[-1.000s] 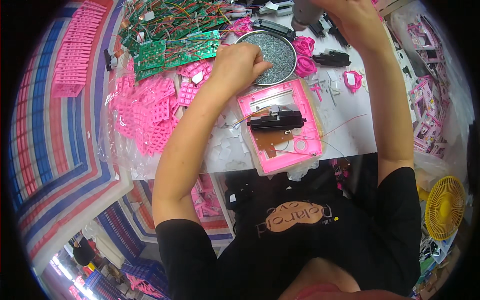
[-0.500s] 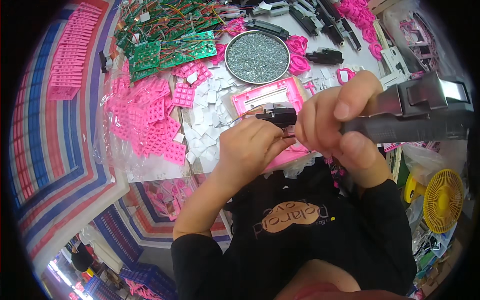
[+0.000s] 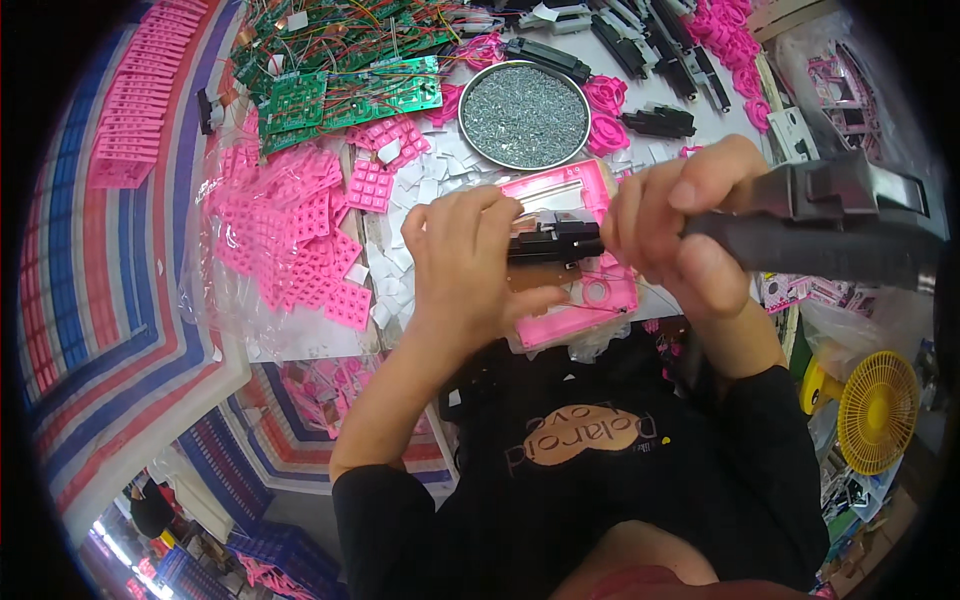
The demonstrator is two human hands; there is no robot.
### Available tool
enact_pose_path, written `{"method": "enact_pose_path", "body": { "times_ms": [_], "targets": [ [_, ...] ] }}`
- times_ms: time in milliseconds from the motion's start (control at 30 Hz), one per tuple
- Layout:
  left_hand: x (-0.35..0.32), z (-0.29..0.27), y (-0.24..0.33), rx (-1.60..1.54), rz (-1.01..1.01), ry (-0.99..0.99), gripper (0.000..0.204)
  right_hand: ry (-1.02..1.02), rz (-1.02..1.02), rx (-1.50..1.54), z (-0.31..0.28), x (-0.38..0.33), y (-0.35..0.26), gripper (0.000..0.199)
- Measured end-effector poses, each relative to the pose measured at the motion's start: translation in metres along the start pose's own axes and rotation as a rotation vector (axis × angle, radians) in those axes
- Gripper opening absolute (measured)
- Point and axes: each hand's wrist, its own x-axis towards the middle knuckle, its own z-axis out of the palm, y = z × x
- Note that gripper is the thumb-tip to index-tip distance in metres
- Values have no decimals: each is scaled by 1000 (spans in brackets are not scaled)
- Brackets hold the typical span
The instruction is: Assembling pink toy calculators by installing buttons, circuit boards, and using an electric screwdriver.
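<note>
A pink plastic housing (image 3: 560, 325) lies on the table before me, with a black mechanism (image 3: 555, 243) resting over its middle. My left hand (image 3: 455, 260) is at the left side of both, fingers and thumb apart, holding nothing that I can see. In my right hand (image 3: 680, 225) is a dark power screwdriver (image 3: 815, 240), gripped close to the camera. Its tip is hidden behind the fingers, beside the mechanism's right end. Thin wires and a small pink ring (image 3: 597, 291) lie in the lower part of the housing.
Beyond the housing stands a round dish of small screws (image 3: 525, 115). Green circuit boards (image 3: 350, 95) with wires lie far left, pink keypads (image 3: 290, 225) and white pieces (image 3: 400, 220) nearer. Black mechanisms (image 3: 660, 121) lie far right. A yellow fan (image 3: 878, 412) is at the right.
My left hand has moved left and opened, its thumb and fingers coming apart from their pinch near the mechanism. My right hand still grips the power screwdriver, and the housing's lower part shows more.
</note>
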Motion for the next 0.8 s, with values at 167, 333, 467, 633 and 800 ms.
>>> {"method": "enact_pose_path", "body": {
  "times_ms": [167, 333, 467, 633, 800],
  "targets": [
    [-17, 10, -22, 132, 119, -30, 50, -58, -59, -119, -3, 10, 26, 32],
    [-25, 15, -21, 81, 61, 4, 49, -153, -61, -277, -3, 11, 38, 30],
    [-24, 15, -21, 77, 75, 12, 48, -243, -24, -377, -8, 11, 41, 29],
    [-22, 14, -22, 64, 83, 12, 47, -261, -71, -386, -8, 8, 49, 27],
    [-20, 14, -22, 46, 77, 6, 45, -348, -14, -333, -5, 12, 36, 26]
  ]
}}
